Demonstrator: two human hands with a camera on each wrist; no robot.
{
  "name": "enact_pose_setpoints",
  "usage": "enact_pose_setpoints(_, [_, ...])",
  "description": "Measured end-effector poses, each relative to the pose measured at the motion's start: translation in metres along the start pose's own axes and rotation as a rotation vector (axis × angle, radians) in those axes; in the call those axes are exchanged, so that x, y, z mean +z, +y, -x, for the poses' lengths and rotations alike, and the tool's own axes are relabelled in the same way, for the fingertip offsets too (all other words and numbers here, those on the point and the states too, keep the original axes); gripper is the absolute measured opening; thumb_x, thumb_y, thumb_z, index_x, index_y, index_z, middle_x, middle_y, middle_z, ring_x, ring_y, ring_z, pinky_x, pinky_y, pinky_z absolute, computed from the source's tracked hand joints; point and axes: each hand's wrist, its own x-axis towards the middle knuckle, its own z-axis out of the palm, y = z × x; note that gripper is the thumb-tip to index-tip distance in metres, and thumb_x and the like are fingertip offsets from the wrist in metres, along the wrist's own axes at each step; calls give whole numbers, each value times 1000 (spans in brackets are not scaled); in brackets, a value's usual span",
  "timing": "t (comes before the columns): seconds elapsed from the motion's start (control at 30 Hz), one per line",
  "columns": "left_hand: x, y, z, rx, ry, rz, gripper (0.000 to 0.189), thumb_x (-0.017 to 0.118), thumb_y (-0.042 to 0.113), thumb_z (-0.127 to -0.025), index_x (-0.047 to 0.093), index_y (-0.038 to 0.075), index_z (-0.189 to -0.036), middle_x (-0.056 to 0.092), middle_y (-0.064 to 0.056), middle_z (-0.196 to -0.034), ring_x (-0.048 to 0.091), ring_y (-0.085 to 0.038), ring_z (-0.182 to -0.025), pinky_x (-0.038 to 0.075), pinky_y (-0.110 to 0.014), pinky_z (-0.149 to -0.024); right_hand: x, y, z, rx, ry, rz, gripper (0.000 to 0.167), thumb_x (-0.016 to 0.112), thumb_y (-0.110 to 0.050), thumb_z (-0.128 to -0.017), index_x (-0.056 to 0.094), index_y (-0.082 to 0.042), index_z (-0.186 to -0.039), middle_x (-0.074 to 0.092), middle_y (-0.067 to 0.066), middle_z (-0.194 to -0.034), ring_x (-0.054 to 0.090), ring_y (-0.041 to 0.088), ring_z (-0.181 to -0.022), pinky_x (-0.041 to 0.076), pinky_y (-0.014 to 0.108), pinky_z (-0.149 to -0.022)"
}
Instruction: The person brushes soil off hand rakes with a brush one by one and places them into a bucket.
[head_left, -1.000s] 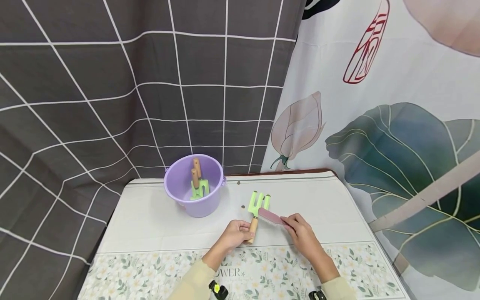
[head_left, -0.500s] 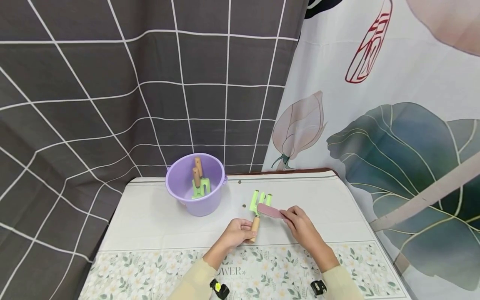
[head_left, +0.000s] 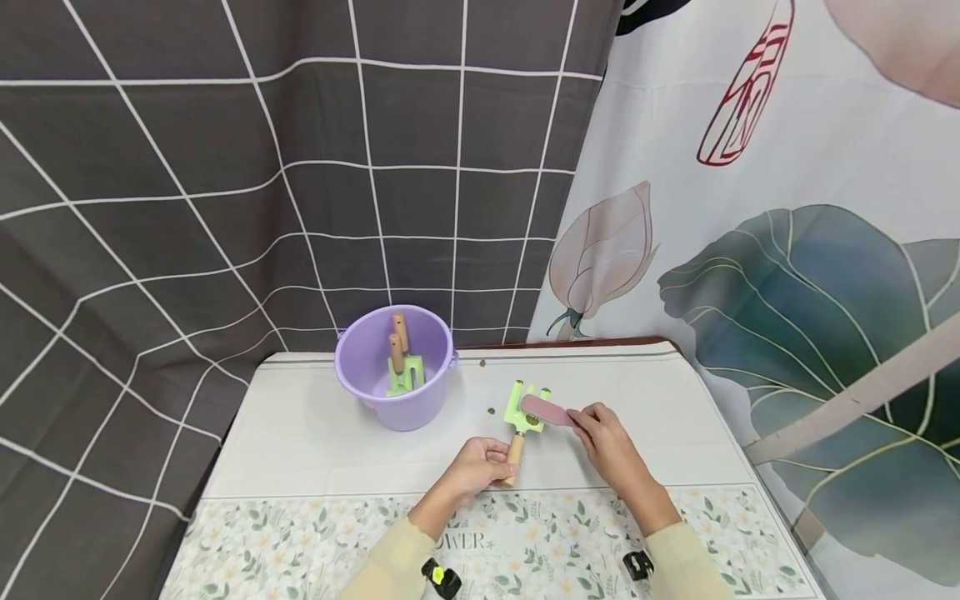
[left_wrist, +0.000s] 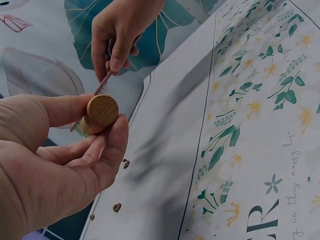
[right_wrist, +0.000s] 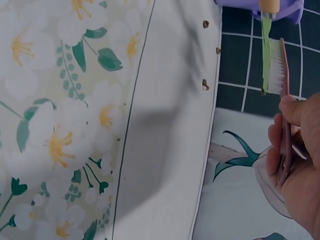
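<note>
A small garden fork (head_left: 517,421) with a light green head and wooden handle is held up over the table. My left hand (head_left: 472,465) grips its handle (left_wrist: 103,111) between thumb and fingers. My right hand (head_left: 611,448) pinches the handle of a pink brush (head_left: 545,410). In the right wrist view, the brush's white bristles (right_wrist: 275,70) press against the flat of the green fork head (right_wrist: 266,55). From the head view the brush's back covers part of the tines and hides its bristles. Brown specks of dirt show on the fork head.
A purple bucket (head_left: 408,414) stands at the back left, holding green-headed tools with wooden handles (head_left: 396,352). Several brown crumbs (right_wrist: 205,84) lie on the white table cover (head_left: 615,400). A dark gridded curtain (head_left: 390,200) and a flowered curtain (head_left: 600,167) hang behind.
The brush has moved up along the fork, from near its neck toward the tines, and its back has turned to face the head camera. Both hands have kept their hold.
</note>
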Motion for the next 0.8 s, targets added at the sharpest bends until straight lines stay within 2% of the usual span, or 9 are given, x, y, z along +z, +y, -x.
enact_pose_setpoints(0.3, [0, 0, 2, 3, -7, 11, 34, 71, -3, -92, 60, -14, -123, 66, -14, -101, 70, -15, -81, 65, -30, -76, -1, 2, -3, 15, -3, -22, 25, 75, -4, -92, 76, -4, -117, 62, 7, -97, 57, 18, -85, 55, 36, -69])
enact_pose_setpoints(0.5, [-2, 2, 0, 5, -11, 16, 34, 71, -4, -91, 61, -15, -122, 66, -13, -98, 72, -18, -82, 65, -31, -76, -1, -2, 0, -9, -35, -18, 28, 76, -5, -92, 76, -6, -119, 61, 5, -100, 56, 15, -86, 55, 34, -70])
enact_pose_setpoints(0.67, [-2, 3, -1, 6, -26, 25, 38, 70, -6, -90, 59, -17, -125, 66, -13, -99, 74, -25, -88, 65, -31, -77, -1, -2, 1, -29, -48, -11, 28, 76, -6, -92, 76, -7, -120, 61, 5, -101, 57, 16, -88, 55, 34, -71])
enact_pose_setpoints(0.8, [-1, 4, -1, 3, -34, 25, 40, 70, -6, -91, 57, -17, -127, 68, -14, -101, 74, -35, -95, 65, -31, -77, 0, 0, -1, -58, -38, 4, 27, 77, -5, -91, 76, -7, -118, 61, 6, -99, 58, 18, -88, 55, 35, -70])
